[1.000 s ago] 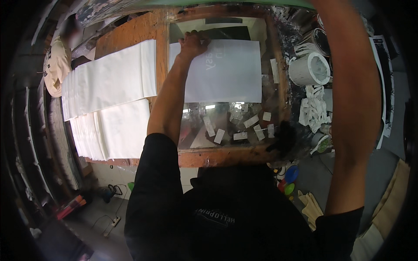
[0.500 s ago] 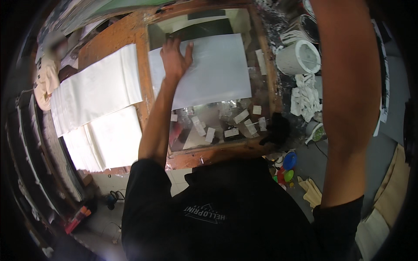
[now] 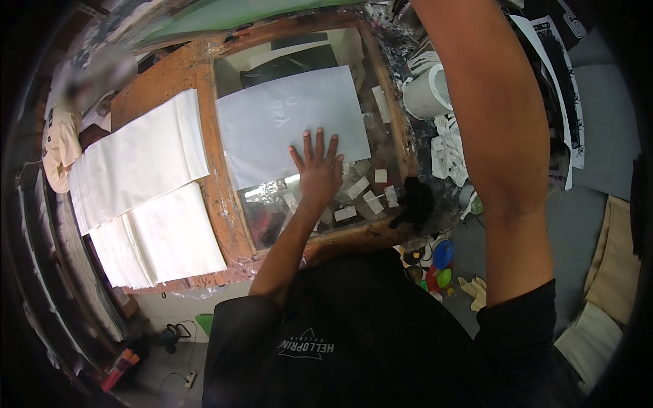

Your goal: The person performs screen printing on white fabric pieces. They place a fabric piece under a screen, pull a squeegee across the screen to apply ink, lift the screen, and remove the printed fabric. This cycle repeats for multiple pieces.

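My left hand point(image 3: 320, 170) lies spread and flat across the near edge of a pale bluish-white sheet point(image 3: 252, 136), its fingers pointing to the far side. Faint whitish marks show near the sheet's middle. The sheet rests on a glass panel point(image 3: 262, 207) set in a worn wooden frame; a dark piece point(image 3: 292, 62) shows just past its far edge. Several small white labels or scraps point(image 3: 357, 188) are on or under the glass nearest me. My right arm point(image 3: 507, 136) reaches up past the upper edge, so my right hand is out of sight.
Two piles of white sheets or cloth point(image 3: 139, 153) lie on the wooden table to the left. On the right stand a white pot point(image 3: 418, 95), a crumpled white rag point(image 3: 449, 149) and a fuzzy black thing point(image 3: 413, 200). At far left is a person point(image 3: 60, 146) in a cream top.
My left hand has moved from the sheet's far left part to its near edge. My view has shifted a little. My right arm stays raised, and whitish marks now show on the sheet.
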The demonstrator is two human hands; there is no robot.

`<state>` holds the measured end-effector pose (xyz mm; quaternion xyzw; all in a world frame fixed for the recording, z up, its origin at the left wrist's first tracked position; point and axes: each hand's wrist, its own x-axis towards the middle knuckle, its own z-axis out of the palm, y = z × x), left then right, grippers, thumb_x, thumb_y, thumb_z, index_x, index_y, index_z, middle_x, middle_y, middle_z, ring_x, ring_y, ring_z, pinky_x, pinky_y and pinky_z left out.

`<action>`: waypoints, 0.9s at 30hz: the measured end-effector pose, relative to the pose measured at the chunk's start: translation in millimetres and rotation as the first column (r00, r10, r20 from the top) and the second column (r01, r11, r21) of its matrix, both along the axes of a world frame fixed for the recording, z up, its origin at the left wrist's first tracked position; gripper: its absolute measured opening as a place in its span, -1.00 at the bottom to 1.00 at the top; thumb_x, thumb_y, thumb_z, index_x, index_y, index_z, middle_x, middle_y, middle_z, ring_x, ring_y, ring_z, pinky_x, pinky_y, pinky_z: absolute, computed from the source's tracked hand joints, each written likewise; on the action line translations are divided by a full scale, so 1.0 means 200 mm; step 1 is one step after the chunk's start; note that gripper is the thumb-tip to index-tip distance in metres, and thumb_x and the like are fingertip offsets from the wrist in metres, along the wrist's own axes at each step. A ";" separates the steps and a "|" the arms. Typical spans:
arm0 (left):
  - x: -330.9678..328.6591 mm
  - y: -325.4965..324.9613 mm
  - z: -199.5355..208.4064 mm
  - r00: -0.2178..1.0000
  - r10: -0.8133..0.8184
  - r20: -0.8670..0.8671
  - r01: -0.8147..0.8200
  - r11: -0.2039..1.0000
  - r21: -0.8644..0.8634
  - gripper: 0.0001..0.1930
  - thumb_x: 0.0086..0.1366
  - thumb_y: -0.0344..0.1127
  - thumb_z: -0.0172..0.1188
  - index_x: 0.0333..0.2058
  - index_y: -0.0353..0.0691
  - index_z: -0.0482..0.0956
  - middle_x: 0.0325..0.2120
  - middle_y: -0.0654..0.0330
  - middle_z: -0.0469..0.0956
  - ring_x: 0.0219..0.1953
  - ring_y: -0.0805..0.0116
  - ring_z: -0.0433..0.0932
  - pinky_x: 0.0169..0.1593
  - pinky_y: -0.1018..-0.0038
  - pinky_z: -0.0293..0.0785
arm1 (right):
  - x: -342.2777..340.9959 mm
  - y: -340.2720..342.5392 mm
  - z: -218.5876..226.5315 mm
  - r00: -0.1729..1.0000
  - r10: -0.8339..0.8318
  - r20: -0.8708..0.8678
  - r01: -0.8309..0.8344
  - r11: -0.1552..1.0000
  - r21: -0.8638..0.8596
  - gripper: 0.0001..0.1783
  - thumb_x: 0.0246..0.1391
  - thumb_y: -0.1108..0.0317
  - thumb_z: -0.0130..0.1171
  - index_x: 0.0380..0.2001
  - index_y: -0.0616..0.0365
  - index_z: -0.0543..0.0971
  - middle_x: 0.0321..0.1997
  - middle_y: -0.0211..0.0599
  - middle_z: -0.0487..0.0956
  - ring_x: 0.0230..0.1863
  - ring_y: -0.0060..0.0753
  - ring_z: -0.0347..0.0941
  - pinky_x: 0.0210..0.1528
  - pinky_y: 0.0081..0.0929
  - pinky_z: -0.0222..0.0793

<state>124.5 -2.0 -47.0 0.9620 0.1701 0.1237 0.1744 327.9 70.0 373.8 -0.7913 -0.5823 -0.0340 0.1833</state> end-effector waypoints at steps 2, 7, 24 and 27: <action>0.00 -0.01 0.00 1.000 -0.011 -0.027 0.012 1.000 0.018 -0.50 0.46 -0.12 0.04 0.33 0.01 0.39 0.44 0.05 0.12 0.52 -0.06 -0.10 0.42 -0.41 -0.36 | -0.04 -0.02 0.02 0.996 -0.062 -0.067 0.058 0.996 -0.067 -0.31 0.38 -0.16 -0.13 -0.53 0.25 0.59 -0.54 -0.17 0.50 -0.48 -0.28 0.37 -0.32 -0.21 0.42; -0.08 0.03 0.09 0.996 -0.051 -0.070 0.036 0.980 -0.198 -0.51 0.45 -0.15 0.07 0.30 -0.14 0.39 0.31 0.05 0.36 0.42 -0.02 0.21 0.44 -0.37 -0.39 | -0.14 -0.02 -0.03 0.973 -0.190 -0.132 0.170 0.974 -0.149 -0.32 0.38 -0.11 -0.07 -0.73 0.13 0.44 -0.78 -0.56 0.24 -0.74 -0.63 -0.01 -0.71 -0.47 0.11; -0.61 0.02 0.35 0.633 0.548 -0.547 -0.135 -0.617 -0.775 -0.42 0.41 -0.01 0.10 0.30 -0.12 0.25 0.22 0.15 0.32 0.23 0.30 0.34 0.26 -0.09 0.09 | -0.79 -0.67 -1.66 0.913 -0.107 -0.393 0.045 0.986 -0.162 -0.44 -0.08 0.59 0.16 0.08 0.08 0.54 0.02 -0.14 0.62 0.10 -0.07 0.51 0.06 -0.04 0.28; -0.64 0.03 0.28 0.645 0.544 -0.537 -0.125 -0.618 -0.776 -0.48 0.43 -0.05 0.06 0.25 -0.19 0.29 0.16 0.14 0.39 0.17 0.31 0.39 0.17 -0.05 0.14 | -0.81 -0.69 -1.62 0.867 -0.203 -0.455 0.023 0.929 -0.370 -0.35 -0.13 0.60 0.21 0.14 0.07 0.52 0.08 -0.11 0.60 0.14 -0.03 0.49 0.15 0.01 0.24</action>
